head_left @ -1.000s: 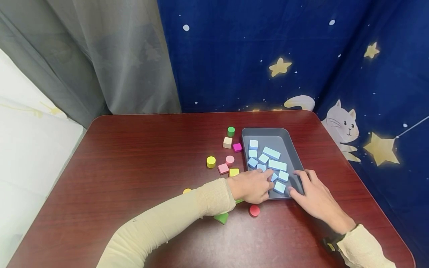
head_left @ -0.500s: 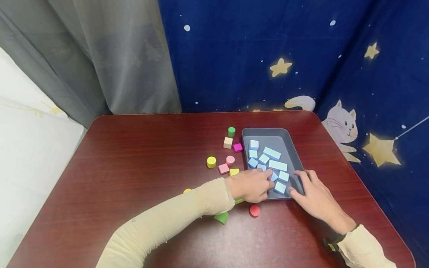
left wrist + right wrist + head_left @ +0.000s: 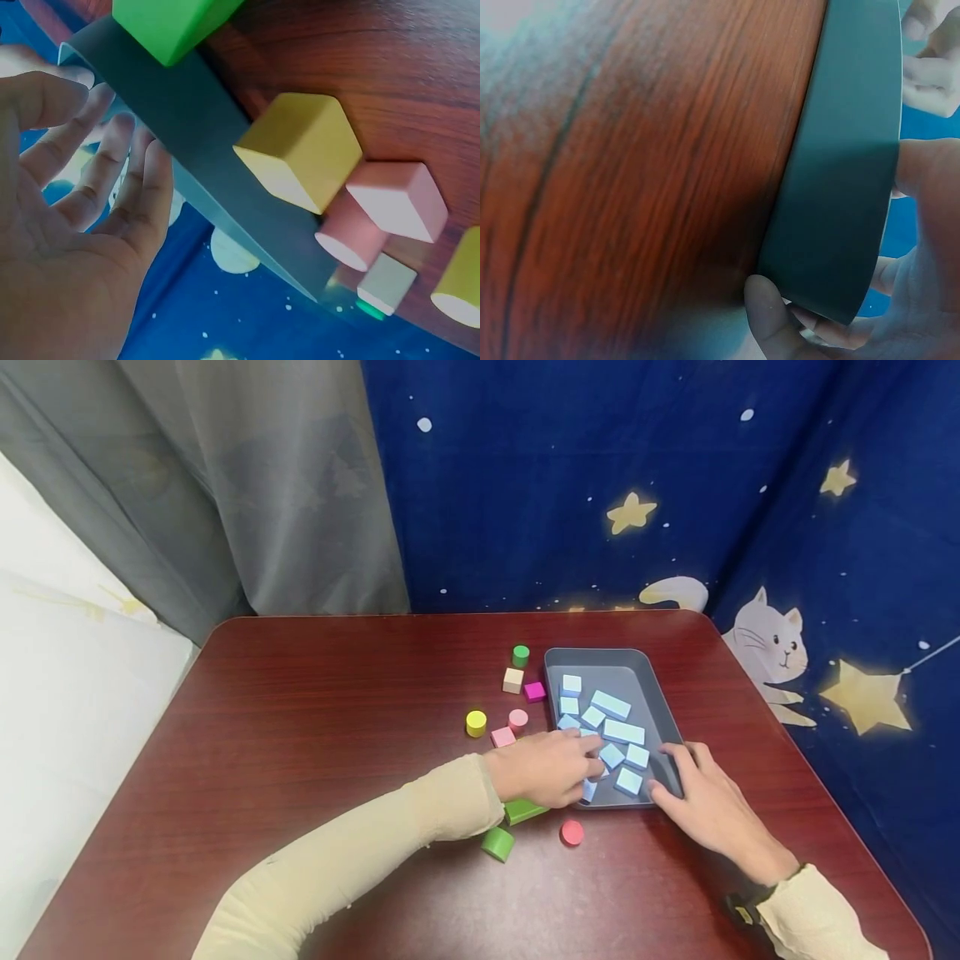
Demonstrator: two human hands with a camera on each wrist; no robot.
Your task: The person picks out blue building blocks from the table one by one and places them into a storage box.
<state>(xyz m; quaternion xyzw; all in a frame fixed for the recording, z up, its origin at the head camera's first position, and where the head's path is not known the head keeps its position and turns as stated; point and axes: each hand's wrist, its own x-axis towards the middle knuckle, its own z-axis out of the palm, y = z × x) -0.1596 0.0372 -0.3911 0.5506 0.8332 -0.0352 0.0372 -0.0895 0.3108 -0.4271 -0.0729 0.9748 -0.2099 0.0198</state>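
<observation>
A dark grey tray (image 3: 641, 672) holds several light blue blocks (image 3: 623, 732), some partly covered by my left hand (image 3: 546, 768). That hand reaches over the tray's left wall, its relaxed fingers down among the blocks. In the left wrist view its fingers (image 3: 112, 161) are spread and slightly bent, with nothing visible between them. My right hand (image 3: 712, 806) grips the tray at its near right corner. The right wrist view shows one fingertip (image 3: 763, 296) against the outside of the tray wall (image 3: 840, 172), with other fingers at the rim.
Left of the tray lie loose blocks: a green cylinder (image 3: 521, 656), a cream cube (image 3: 513, 681), a magenta block (image 3: 535, 692), a yellow cylinder (image 3: 476, 723) and pink pieces (image 3: 517, 720). Nearer are green blocks (image 3: 498, 844) and a red round piece (image 3: 572, 833). Curtains hang behind the table.
My left hand has shifted left, uncovering more blue blocks in the tray and more of the green blocks beside it. The right hand keeps its place on the tray.
</observation>
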